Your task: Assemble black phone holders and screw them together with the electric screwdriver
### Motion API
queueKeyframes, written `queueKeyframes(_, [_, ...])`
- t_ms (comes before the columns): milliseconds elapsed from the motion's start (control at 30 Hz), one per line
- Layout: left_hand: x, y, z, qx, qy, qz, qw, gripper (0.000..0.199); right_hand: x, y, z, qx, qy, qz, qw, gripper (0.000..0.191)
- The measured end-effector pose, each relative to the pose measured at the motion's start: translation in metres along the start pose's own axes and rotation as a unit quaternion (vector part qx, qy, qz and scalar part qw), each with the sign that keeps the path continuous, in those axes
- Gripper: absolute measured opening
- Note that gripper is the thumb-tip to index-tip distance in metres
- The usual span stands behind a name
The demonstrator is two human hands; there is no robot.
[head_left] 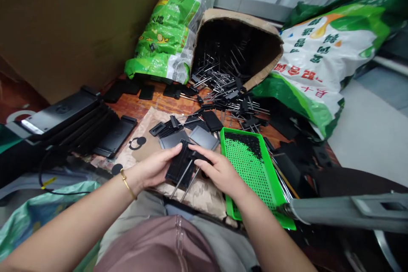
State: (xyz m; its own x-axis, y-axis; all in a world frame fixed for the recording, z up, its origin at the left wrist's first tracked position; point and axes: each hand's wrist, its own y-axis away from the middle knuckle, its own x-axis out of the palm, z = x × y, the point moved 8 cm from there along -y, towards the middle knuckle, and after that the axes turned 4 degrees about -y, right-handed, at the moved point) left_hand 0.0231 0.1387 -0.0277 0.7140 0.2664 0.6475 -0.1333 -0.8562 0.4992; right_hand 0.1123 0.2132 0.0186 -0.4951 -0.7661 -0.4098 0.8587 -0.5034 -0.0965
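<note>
My left hand (154,169) is closed around the edge of a black rectangular plastic panel (175,168), its thumb on the near face. My right hand (221,171) pinches a small black piece with two thin metal rods (184,178), held against the panel's upper end. The rods slant down toward my lap. Just behind my hands lie flat grey-black plates (204,137) on a patterned cloth (140,153). A green perforated tray (245,174) sits beside my right hand, with many tiny black parts (247,144) in its far end.
Many black pieces with metal rods (219,85) spill from a tipped cardboard box (239,15). Printed sacks (172,29) stand left and right of it. Stacked black panels (76,114) lie left. A grey metal bar (344,212) juts in at right.
</note>
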Motion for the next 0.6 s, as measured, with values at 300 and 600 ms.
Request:
queueKeyframes(300, [-0.005, 0.010, 0.025, -0.015, 0.042, 0.028, 0.999, 0.043, 0.010, 0.029, 0.009, 0.026, 0.112, -0.068, 0.991, 0.038])
queueKeyframes(600, [-0.004, 0.017, 0.037, -0.026, 0.054, 0.064, 0.996, 0.043, -0.010, 0.033, 0.012, 0.061, 0.064, -0.170, 0.981, 0.027])
